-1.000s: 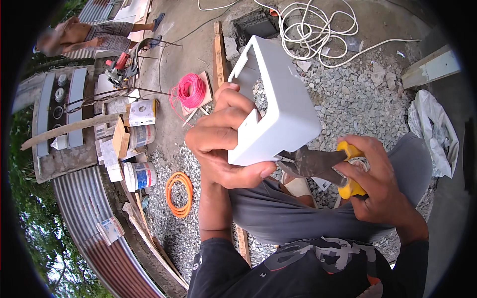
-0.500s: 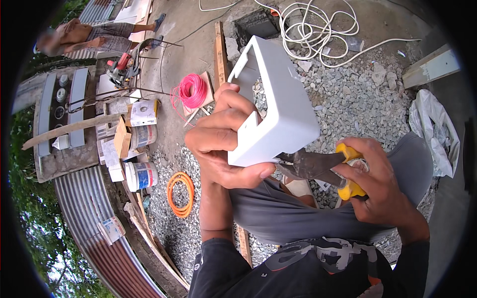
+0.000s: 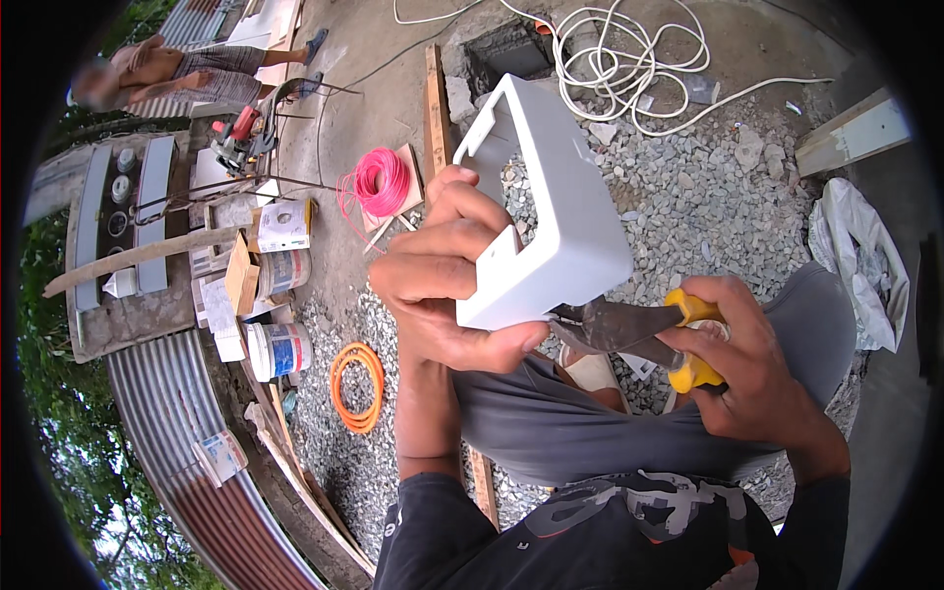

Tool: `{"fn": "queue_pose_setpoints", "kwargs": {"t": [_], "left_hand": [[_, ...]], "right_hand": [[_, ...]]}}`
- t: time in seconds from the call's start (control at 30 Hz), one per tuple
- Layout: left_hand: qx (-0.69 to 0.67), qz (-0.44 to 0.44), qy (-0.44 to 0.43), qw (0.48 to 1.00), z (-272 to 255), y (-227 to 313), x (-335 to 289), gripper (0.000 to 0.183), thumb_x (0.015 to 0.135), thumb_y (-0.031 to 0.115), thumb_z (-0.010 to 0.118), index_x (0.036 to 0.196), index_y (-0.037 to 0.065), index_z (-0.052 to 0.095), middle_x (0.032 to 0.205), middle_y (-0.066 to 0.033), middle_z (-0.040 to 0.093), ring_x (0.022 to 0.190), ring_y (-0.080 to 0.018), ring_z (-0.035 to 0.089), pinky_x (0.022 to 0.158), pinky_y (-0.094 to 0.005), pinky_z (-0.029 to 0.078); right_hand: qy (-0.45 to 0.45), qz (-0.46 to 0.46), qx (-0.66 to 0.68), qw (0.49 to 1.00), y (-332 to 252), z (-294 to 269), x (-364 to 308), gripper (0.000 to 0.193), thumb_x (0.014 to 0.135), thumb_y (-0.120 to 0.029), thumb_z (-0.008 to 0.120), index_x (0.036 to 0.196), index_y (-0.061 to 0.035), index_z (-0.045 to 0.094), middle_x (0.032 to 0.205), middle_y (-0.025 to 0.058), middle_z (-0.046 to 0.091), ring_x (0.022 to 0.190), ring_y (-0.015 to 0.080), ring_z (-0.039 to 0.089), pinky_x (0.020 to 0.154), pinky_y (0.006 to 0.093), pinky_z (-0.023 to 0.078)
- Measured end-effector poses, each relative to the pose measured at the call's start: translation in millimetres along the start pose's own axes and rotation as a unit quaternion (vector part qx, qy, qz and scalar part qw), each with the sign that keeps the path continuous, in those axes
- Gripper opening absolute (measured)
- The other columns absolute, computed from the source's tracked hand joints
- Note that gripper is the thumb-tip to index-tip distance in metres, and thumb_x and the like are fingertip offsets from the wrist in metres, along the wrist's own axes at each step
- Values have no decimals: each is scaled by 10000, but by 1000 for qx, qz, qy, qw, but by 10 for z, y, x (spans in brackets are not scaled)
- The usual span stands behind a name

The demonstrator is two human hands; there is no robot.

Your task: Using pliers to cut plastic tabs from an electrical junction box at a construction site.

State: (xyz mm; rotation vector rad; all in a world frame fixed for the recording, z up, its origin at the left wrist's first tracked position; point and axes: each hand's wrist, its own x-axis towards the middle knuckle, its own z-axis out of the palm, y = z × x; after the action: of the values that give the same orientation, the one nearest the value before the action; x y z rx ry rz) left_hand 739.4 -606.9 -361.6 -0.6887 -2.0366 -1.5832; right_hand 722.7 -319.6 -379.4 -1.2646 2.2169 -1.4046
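My left hand [image 3: 442, 275] is closed round the lower left side of a white plastic box frame [image 3: 580, 226], open through its middle and held tilted above my lap. The thumb lies along its bottom edge. In my right hand [image 3: 752, 369] is a pair of pliers [image 3: 629, 324] with dark metal jaws and yellow grips. The jaws meet the frame's lower edge, at a notch just right of my left thumb. Exactly what the jaw tips bite on is hard to make out.
Gravel [image 3: 688, 216] covers the ground ahead. A coil of white cable [image 3: 629, 59] lies at the far right, a pink coil [image 3: 379, 182] and an orange hose [image 3: 339, 388] at left. Buckets [image 3: 278, 349] stand further left. Another person [image 3: 197, 74] is at the far left. A white sack [image 3: 865, 256] lies at right.
The white box frame and my left hand have shifted very slightly to the right. The pliers stay at the frame's lower edge, almost unmoved.
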Motion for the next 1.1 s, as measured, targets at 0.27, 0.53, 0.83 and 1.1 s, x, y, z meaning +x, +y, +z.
{"fn": "queue_pose_setpoints", "kwargs": {"t": [0.27, 0.53, 0.83, 1.1], "left_hand": [[40, -9, -44, 998, -5, 2, 35, 235, 524, 179, 841, 578, 57, 648, 646, -48, 642, 703, -197, 576, 968, -449, 302], [62, -21, -86, 994, -13, -49, 58, 232, 548, 138, 823, 594, 11, 634, 644, -59, 622, 672, -198, 552, 840, -417, 356], [78, -33, -86, 993, -53, -33, 58, 234, 554, 126, 825, 633, -4, 647, 697, -64, 622, 686, -198, 537, 832, -395, 339], [108, -26, -81, 990, -73, 16, 44, 277, 535, 152, 848, 566, 16, 609, 661, -59, 616, 708, -210, 552, 900, -440, 333]], "right_hand": [[-13, 9, -21, 1000, 70, 21, -12, 436, 573, 1, 717, 1003, -32, 654, 1086, 184, 503, 960, 355, 543, 814, 426, 454], [-29, 41, -43, 998, 175, 95, -79, 264, 579, -17, 716, 831, 35, 657, 1021, 178, 530, 872, 345, 594, 729, 400, 497], [16, -16, -68, 997, 208, 134, 20, 357, 598, 5, 704, 951, 5, 649, 1201, 170, 534, 990, 345, 580, 819, 410, 486], [0, -13, -65, 998, 132, 107, 26, 438, 612, 1, 710, 1044, -7, 635, 1256, 164, 503, 1067, 349, 541, 893, 441, 433]]}}
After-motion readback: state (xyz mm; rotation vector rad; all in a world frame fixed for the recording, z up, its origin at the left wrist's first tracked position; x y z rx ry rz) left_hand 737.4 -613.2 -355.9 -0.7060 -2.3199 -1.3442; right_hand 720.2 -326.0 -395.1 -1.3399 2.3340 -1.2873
